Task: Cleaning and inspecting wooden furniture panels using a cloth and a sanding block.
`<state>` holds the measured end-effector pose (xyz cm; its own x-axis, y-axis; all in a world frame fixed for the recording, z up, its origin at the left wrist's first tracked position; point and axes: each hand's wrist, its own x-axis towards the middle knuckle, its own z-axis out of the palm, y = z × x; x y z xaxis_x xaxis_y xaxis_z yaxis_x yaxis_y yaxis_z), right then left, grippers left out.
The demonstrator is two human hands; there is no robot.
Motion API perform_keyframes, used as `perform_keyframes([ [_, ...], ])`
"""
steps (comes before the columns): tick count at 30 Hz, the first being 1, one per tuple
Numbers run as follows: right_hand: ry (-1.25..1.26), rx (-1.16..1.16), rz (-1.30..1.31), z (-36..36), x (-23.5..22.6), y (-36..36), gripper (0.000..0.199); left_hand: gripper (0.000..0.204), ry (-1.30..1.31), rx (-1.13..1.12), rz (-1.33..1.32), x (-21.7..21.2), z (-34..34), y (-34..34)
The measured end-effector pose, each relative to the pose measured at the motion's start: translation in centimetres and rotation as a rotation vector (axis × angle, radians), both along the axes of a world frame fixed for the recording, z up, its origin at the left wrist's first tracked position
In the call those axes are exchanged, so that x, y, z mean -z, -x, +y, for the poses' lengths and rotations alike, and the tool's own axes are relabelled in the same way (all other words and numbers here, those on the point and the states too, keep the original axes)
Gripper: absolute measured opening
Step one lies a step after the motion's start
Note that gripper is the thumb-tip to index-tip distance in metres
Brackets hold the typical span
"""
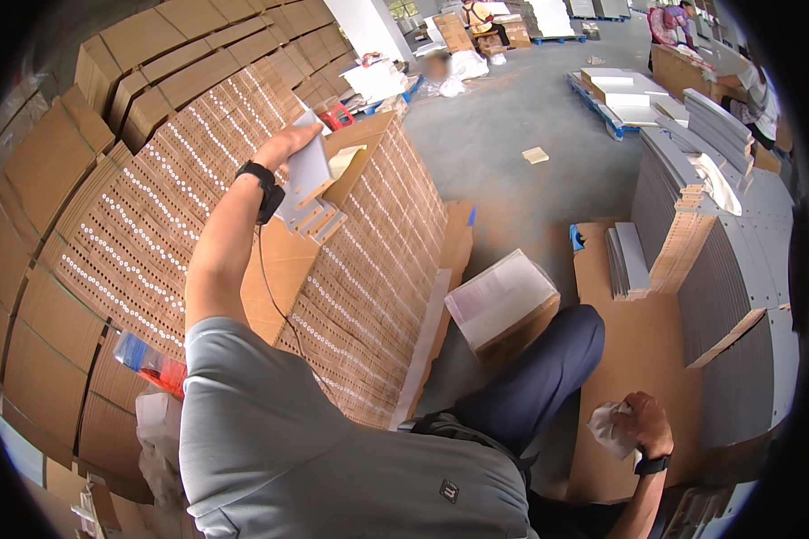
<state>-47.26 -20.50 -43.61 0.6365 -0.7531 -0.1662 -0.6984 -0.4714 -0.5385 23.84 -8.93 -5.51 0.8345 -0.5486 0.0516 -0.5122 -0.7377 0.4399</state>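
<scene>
The flat grey folded carton (307, 175) is pinched in the raised left hand (289, 144), above the brown stack of die-cut sheets (368, 260); it could slip and fall behind that stack. Right of it, the right hand (645, 422) clutches a white cloth (609, 427)

A box (502, 301) of brown cardboard wrapped in clear film with a pale top lies on the floor beside the person's knee, just right of the tall stack of flattened brown cartons (368, 269). A red and blue plastic packet (151, 361) sticks out at the lower left among cardboard. Far back, white bagged bundles (466, 65) rest on the floor.
</scene>
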Motion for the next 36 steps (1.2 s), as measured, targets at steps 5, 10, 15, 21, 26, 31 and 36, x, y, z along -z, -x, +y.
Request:
perform_keyframes([
  [5, 0.047, -0.068, -0.107, -0.2, 1.7, 1.3, 0.041, 0.061, 0.099, 0.062, 0.159, 6.4, 5.2, -8.3],
  [10, 0.038, -0.062, 0.036, -0.6, 0.8, -0.1, 0.042, 0.066, -0.687, -0.046, -0.515, 8.6, 2.5, -10.2],
  [15, 0.106, -0.016, 0.138, 0.6, 0.0, 0.7, 0.039, 0.054, 0.174, 0.603, -0.432, 8.6, -4.7, 15.4],
  [21, 0.089, 0.049, 0.089, 0.8, 0.4, 1.2, 0.037, 0.056, 0.067, 0.963, 0.756, 32.1, -21.3, 30.3],
  [26, 0.033, 0.17, 0.123, 2.6, 0.7, 3.6, 0.033, 0.12, -0.096, 0.642, 0.865, 48.1, -34.9, 39.1],
  [31, -0.045, 0.264, 0.114, 2.3, 0.8, 3.7, 0.025, 0.131, -0.036, 0.548, 0.67, 54.6, -43.2, 41.9],
  [36, -0.059, 0.324, 0.142, 3.4, 1.9, 5.3, 0.023, 0.129, -0.254, 0.301, 0.371, 54.6, -45.6, 50.2],
])
